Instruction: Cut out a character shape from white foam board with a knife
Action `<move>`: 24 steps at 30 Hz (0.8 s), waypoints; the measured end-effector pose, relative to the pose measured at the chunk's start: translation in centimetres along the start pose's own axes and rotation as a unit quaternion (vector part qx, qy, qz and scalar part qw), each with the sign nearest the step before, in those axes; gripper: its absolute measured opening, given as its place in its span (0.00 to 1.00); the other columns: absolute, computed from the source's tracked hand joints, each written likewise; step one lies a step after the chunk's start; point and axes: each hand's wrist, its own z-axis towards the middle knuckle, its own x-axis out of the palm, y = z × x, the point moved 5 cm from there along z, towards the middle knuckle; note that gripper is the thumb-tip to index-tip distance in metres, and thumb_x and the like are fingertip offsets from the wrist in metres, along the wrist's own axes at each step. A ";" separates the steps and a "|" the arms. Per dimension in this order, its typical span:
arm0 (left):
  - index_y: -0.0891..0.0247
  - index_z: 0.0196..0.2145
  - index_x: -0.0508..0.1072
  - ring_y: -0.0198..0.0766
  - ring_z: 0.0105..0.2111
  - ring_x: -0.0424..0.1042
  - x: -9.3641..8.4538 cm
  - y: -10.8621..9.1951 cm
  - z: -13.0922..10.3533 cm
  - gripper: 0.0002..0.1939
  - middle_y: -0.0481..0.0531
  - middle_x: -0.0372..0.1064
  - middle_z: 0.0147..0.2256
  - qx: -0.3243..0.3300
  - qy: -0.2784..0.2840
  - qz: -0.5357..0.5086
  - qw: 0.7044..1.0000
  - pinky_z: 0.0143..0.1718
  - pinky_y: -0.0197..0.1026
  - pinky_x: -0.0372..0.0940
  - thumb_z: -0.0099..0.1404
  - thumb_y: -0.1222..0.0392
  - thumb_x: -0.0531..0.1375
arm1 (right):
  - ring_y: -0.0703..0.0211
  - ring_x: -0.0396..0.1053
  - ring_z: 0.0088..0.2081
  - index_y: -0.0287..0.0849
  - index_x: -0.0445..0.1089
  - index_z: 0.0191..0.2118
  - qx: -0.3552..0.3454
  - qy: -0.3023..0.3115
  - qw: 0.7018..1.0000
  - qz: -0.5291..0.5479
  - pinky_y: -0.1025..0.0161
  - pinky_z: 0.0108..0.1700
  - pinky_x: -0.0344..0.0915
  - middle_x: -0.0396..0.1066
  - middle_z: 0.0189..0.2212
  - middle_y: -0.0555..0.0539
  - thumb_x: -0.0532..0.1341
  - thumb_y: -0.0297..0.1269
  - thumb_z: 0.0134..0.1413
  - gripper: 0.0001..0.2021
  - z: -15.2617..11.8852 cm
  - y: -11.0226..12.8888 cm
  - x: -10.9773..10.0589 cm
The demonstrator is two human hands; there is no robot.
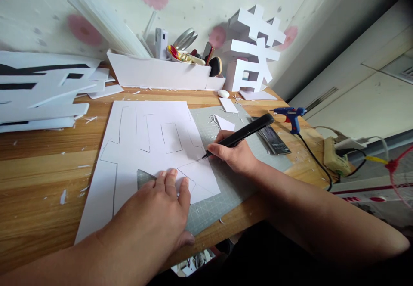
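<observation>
A white board (161, 120) marked with thin dark outlines lies partly over a grey cutting mat (238, 182). My left hand (161, 204) rests on its near part, fingers stretched out and pressing down. Beside those fingertips a cut-out gap shows the mat beneath. My right hand (234, 152) grips a thick black craft knife (243, 132) like a pen. The knife's thin tip touches the board near its right edge, on a drawn line. Its exact blade shape is too small to make out.
Cut white sheets (41, 92) are stacked at left. Behind stands a white organizer (164, 73) with tools. A white three-dimensional character (250, 53) stands back right. A blue glue gun (293, 117), its cord and a power strip (334, 154) sit right. White scraps (225, 123) litter the mat.
</observation>
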 end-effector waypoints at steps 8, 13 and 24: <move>0.75 0.66 0.61 0.69 0.64 0.61 -0.3 -0.1 -0.2 0.43 0.86 0.51 0.64 -0.007 0.011 -0.005 1.000 0.59 0.61 0.67 0.63 0.46 0.68 | 0.65 0.61 0.20 0.43 0.67 0.22 0.006 -0.008 1.000 0.010 0.66 0.22 0.56 0.68 0.17 0.52 0.71 0.49 0.43 0.17 0.0 -1.0 -1.3; 0.76 0.64 0.64 0.70 0.63 0.62 0.0 0.0 0.0 0.43 0.86 0.55 0.62 -0.001 -0.040 -0.005 0.999 0.59 0.61 0.68 0.61 0.46 0.70 | 0.66 0.60 0.19 0.43 0.68 0.22 0.006 -0.011 1.000 0.021 0.66 0.22 0.56 0.70 0.18 0.52 0.71 0.48 0.44 0.17 0.2 -1.5 -1.9; 0.75 0.66 0.62 0.70 0.64 0.61 0.0 0.1 0.1 0.43 0.86 0.53 0.63 -0.005 -0.010 -0.006 1.000 0.60 0.61 0.67 0.63 0.44 0.68 | 0.67 0.57 0.15 0.44 0.65 0.20 0.048 -0.019 0.988 0.149 0.65 0.22 0.66 0.60 0.12 0.58 0.71 0.42 0.40 0.15 0.9 -3.2 -1.8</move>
